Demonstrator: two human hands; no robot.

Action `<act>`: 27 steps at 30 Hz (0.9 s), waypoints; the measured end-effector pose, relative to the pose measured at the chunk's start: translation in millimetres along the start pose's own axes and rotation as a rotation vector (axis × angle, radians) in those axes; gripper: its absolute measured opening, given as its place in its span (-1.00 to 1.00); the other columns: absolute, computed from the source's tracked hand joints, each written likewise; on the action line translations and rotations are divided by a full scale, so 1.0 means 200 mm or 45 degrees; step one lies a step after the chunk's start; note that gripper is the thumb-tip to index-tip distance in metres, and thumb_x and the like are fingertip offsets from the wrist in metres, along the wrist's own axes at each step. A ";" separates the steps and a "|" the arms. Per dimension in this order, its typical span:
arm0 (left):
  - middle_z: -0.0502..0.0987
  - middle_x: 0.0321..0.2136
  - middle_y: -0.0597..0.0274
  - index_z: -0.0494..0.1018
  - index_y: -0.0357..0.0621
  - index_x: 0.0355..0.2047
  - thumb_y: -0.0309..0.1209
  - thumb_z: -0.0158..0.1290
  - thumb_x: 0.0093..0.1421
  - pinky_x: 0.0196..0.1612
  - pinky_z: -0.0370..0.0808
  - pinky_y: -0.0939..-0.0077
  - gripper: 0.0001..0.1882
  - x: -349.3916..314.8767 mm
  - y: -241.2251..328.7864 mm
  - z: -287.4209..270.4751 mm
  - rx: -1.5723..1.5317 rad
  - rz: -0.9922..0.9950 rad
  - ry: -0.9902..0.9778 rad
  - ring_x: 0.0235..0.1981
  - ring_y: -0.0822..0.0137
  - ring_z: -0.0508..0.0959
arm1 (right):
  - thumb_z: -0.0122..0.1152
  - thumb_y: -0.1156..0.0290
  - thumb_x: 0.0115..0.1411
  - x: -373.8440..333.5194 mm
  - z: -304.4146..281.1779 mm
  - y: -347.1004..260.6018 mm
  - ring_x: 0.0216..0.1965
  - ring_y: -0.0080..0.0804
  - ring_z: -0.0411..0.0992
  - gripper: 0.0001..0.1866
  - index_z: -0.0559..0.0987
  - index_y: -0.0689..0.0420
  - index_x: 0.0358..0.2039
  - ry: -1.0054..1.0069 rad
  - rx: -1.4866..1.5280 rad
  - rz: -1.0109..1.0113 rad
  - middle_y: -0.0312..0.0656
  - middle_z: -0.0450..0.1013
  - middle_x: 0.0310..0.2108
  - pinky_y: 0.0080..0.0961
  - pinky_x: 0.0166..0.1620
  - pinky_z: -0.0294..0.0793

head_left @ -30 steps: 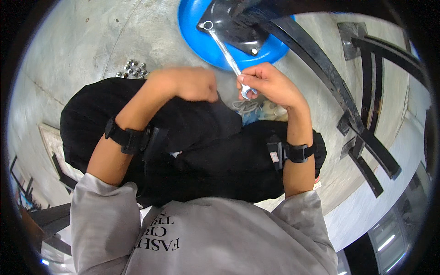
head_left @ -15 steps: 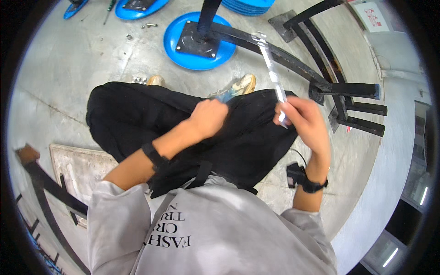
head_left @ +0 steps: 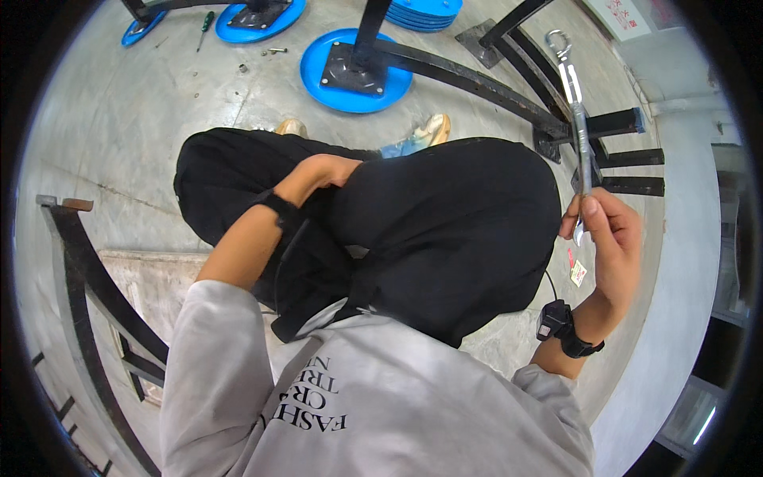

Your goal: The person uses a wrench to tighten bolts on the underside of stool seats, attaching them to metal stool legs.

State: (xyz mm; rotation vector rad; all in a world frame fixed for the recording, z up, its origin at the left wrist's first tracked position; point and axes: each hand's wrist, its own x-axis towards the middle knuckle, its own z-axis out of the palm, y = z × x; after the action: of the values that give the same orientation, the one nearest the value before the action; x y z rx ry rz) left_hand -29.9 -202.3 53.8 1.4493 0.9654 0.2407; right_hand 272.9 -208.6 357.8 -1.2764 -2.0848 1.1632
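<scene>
clearly, wrench (head_left: 579,131): just right of the black trousers (head_left: 461,215), long axis running forward, ring end farthest out
right hand (head_left: 610,226): nearer, fingers closed on the wrench's near end
left hand (head_left: 327,169): well apart, on the trousers, fingers hidden, grip can't be told

A green-handled screwdriver (head_left: 207,28) lies on the grey floor (head_left: 147,119).
</scene>
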 end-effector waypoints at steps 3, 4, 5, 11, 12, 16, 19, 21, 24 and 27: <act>0.46 -0.32 0.26 0.25 -0.05 0.01 -0.28 -0.14 0.07 -0.38 0.30 0.49 -0.55 0.11 0.12 -0.01 0.065 -0.355 -0.013 -0.41 0.30 0.42 | -0.11 0.39 0.18 0.02 0.01 0.01 -0.58 -0.59 0.30 -0.74 0.43 0.30 -0.52 -0.013 -0.018 0.001 -0.21 0.38 -0.63 -0.66 -0.46 0.26; 0.47 -0.32 0.26 0.25 -0.04 0.01 -0.23 -0.17 0.09 -0.39 0.31 0.47 -0.55 0.09 0.16 0.01 0.031 -0.567 0.043 -0.43 0.26 0.43 | -0.12 0.39 0.19 0.02 0.02 0.00 -0.58 -0.59 0.30 -0.74 0.43 0.29 -0.52 -0.023 0.008 -0.016 -0.21 0.39 -0.63 -0.66 -0.46 0.26; 0.46 -0.27 0.21 0.26 -0.11 0.00 -0.20 -0.16 0.10 -0.32 0.31 0.43 -0.53 0.08 0.14 0.03 -0.066 -0.496 0.129 -0.37 0.27 0.42 | -0.12 0.38 0.19 0.03 0.04 0.00 -0.58 -0.59 0.30 -0.74 0.43 0.29 -0.51 -0.020 0.007 -0.015 -0.22 0.39 -0.63 -0.67 -0.46 0.27; 0.44 -0.23 -0.13 0.39 -0.33 -0.21 -0.31 -0.14 0.11 -0.12 0.33 0.28 -0.65 0.07 0.12 0.28 0.112 -0.158 0.723 -0.16 -0.02 0.42 | -0.12 0.35 0.20 0.12 0.08 0.08 -0.58 -0.60 0.29 -0.72 0.43 0.29 -0.51 -0.036 -0.029 0.126 -0.22 0.39 -0.62 -0.67 -0.45 0.27; 0.44 -0.24 -0.11 0.40 -0.32 -0.22 -0.33 -0.12 0.10 -0.11 0.33 0.29 -0.67 0.05 0.12 0.34 0.081 -0.081 0.911 -0.16 -0.02 0.42 | -0.12 0.35 0.19 0.15 0.09 0.12 -0.58 -0.60 0.29 -0.72 0.43 0.29 -0.51 -0.050 -0.010 0.160 -0.22 0.40 -0.62 -0.68 -0.45 0.27; 0.50 -0.36 0.13 0.39 -0.37 -0.26 -0.43 -0.16 0.15 -0.14 0.35 0.58 -0.75 -0.38 0.41 0.17 -0.421 0.202 0.620 -0.26 0.41 0.46 | -0.12 0.33 0.19 0.23 0.15 0.23 -0.58 -0.60 0.29 -0.72 0.46 0.30 -0.45 -0.053 0.131 0.254 -0.21 0.40 -0.63 -0.70 -0.45 0.26; 0.48 -0.38 0.15 0.36 -0.38 -0.26 -0.45 -0.17 0.16 -0.17 0.34 0.60 -0.76 -0.63 0.48 0.07 -0.195 0.019 0.899 -0.27 0.43 0.44 | -0.09 0.32 0.18 0.32 0.22 0.39 -0.62 -0.63 0.23 -0.72 0.47 0.29 -0.41 -0.119 0.387 0.260 -0.25 0.36 -0.66 -0.70 -0.50 0.18; 0.47 -0.37 0.16 0.35 -0.36 -0.23 -0.47 -0.17 0.17 -0.16 0.33 0.62 -0.78 -0.73 0.47 0.08 -0.086 -0.178 1.067 -0.28 0.44 0.43 | -0.07 0.32 0.16 0.35 0.26 0.46 -0.65 -0.65 0.16 -0.72 0.46 0.31 -0.33 -0.203 0.710 0.277 -0.31 0.32 -0.68 -0.71 -0.54 0.10; 0.47 -0.44 0.16 0.36 -0.37 -0.27 -0.47 -0.13 0.14 -0.25 0.34 0.63 -0.80 -0.79 0.51 0.18 -0.046 -0.211 1.202 -0.35 0.45 0.44 | -0.08 0.33 0.16 0.39 0.33 0.50 -0.64 -0.66 0.17 -0.71 0.42 0.32 -0.26 -0.258 0.996 0.208 -0.31 0.31 -0.66 -0.73 -0.53 0.10; 0.46 -0.54 0.16 0.36 -0.39 -0.32 -0.49 -0.09 0.11 -0.36 0.35 0.63 -0.82 -0.78 0.61 0.28 -0.058 -0.211 1.207 -0.46 0.45 0.44 | -0.08 0.35 0.16 0.42 0.34 0.56 -0.60 -0.64 0.23 -0.70 0.37 0.29 -0.18 -0.426 1.034 0.200 -0.28 0.33 -0.63 -0.74 -0.51 0.14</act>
State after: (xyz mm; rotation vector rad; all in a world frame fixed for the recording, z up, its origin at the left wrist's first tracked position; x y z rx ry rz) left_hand -39.8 -327.6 217.2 1.1838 1.8103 0.8651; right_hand 241.4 -139.7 221.0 -0.8838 -1.4189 2.1128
